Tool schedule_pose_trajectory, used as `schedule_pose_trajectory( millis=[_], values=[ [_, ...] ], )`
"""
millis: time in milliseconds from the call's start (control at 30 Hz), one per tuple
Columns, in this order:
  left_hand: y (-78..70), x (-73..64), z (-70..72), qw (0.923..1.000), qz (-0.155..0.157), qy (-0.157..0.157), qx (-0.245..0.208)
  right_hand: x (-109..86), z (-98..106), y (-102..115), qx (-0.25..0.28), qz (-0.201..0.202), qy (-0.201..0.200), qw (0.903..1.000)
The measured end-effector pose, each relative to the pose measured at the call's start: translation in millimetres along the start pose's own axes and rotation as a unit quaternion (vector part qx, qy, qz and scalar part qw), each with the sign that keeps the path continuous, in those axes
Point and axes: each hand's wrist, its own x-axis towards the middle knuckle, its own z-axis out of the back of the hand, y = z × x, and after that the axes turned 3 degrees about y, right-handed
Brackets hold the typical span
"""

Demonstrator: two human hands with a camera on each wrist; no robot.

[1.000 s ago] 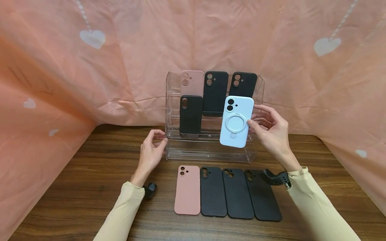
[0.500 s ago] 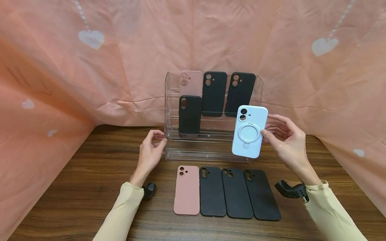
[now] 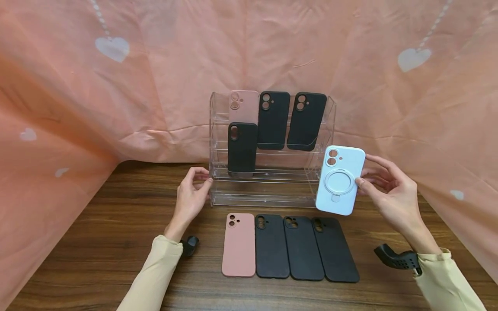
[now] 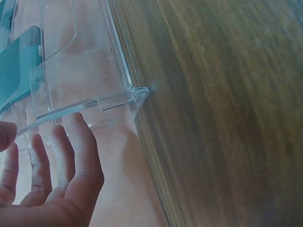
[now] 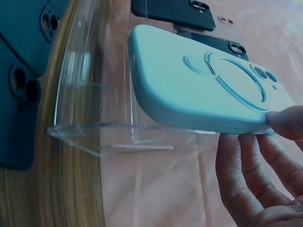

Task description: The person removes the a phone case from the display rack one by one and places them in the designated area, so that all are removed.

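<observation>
My right hand (image 3: 394, 198) pinches a pale blue-white phone case (image 3: 337, 205) by its right edge, thumb on the outer face and fingers behind. The case is tilted, held off the table in front of the rack's right end. A ring with a small tab shows on its back, and curtain shows through its camera holes. At the other end, my left hand (image 3: 191, 192) holds the left side of a clear acrylic display rack (image 3: 268, 201); its thumb and fingers meet the side edge (image 4: 71, 109). On the rack stand a pink case (image 3: 244, 110) and several black cases (image 3: 274, 123).
A pink case (image 3: 238, 250) and three black cases (image 3: 304, 252) lie in a row on the wooden table (image 3: 97, 242), before the rack. A peach curtain (image 3: 171, 56) with white hearts hangs behind and at both sides.
My right hand has moved right and down toward me with the pale case, away from the rack's front, uncovering the right black case. The left hand has stayed at the rack.
</observation>
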Motion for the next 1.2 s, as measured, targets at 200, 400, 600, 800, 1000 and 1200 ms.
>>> schedule_pose_trajectory(
  millis=[200,400,600,800,1000,1200],
  values=[
    [-0.6,0.0,0.6,1.0000,0.000,0.002,-0.005,-7.1,10,0,0.032,-0.015,0.010,0.9993],
    [0.2,-0.1,0.5,1.0000,-0.001,0.004,-0.004,-14.3,19,-3,0.019,-0.032,0.017,0.9992],
    [-0.6,-0.2,1.8,1.0000,-0.003,0.007,-0.002,-21.4,29,-8,0.023,-0.043,0.024,0.9985],
    [-0.6,-0.7,1.7,0.9999,0.000,0.009,-0.006,-28.7,39,-10,-0.043,-0.058,0.043,0.9965],
    [0.4,-0.3,1.6,0.9999,-0.006,0.008,-0.003,-36.7,48,-15,-0.062,-0.073,0.071,0.9929],
    [-0.2,0.6,1.9,0.9999,-0.009,0.011,-0.006,-45.9,61,-20,-0.101,-0.098,0.076,0.9871]
  ],
)
